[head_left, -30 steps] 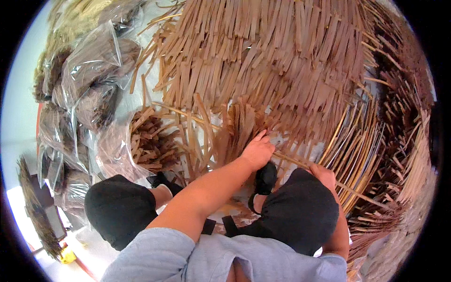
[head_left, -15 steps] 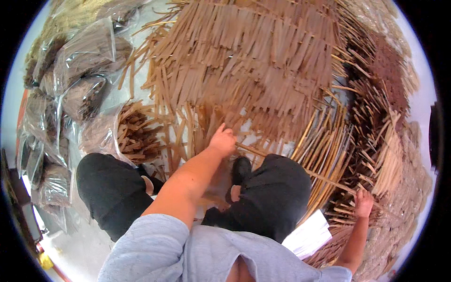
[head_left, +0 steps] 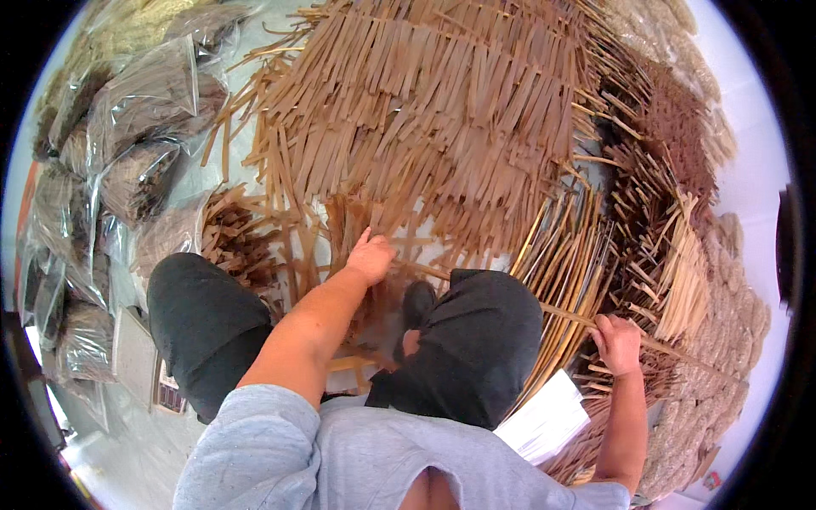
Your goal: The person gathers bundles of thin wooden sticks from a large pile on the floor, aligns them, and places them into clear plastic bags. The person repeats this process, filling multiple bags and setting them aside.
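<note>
A long thin stick (head_left: 568,315) runs slantwise from in front of my left knee area across my right leg to the right. My left hand (head_left: 371,257) is closed at its left end, beside a clump of flat brown strips (head_left: 350,219); its thumb side is partly hidden. My right hand (head_left: 618,342) grips the stick farther along, and the stick's tail passes beyond it to the right. Ahead lies a broad thatch-like panel (head_left: 425,110) of brown strips hanging in overlapping rows.
Clear plastic bags (head_left: 140,98) of brown strips are heaped at the left. Loose strips (head_left: 238,238) spill from one bag. Bare sticks (head_left: 565,263) lie right of my leg, beside dark stacked bundles (head_left: 654,195). White papers (head_left: 548,416) lie near my right hip; pale bundles (head_left: 722,314) line the far right.
The whole view has shifted slightly left. My right hand has come inward and a little farther forward along the stick. My left hand has moved slightly left, toward the brown strips.
</note>
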Motion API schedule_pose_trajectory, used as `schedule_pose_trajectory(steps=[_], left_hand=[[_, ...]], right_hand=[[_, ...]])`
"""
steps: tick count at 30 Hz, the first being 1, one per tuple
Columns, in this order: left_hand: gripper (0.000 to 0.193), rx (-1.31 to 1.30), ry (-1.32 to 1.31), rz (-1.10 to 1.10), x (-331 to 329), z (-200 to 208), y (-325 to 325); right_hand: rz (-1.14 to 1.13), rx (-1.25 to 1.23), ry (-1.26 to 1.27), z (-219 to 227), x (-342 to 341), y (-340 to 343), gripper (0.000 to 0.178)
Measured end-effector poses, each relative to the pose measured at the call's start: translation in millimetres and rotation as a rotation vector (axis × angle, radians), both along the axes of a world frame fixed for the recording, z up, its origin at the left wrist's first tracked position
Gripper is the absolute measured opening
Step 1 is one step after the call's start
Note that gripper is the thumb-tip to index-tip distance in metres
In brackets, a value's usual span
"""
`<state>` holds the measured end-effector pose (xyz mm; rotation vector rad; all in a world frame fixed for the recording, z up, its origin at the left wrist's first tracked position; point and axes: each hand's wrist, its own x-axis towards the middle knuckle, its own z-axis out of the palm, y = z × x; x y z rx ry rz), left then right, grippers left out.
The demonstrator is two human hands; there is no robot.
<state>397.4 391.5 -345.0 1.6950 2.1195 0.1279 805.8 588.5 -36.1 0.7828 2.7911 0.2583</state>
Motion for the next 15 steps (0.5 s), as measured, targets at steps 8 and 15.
schedule_pose_trajectory(steps=[8, 15], left_hand=[[0.023, -0.060, -0.039, 0.025, 1.1, -4.9, 13.1], [0.031, -0.251, -0.048, 0.145, -27.9, 2.9, -17.6]], right_hand=[[0.172, 0.331, -0.125, 50.0, 22.2, 42.8, 0.026], [-0.339, 0.554, -0.111, 138.8, 171.0, 43.5, 0.019]])
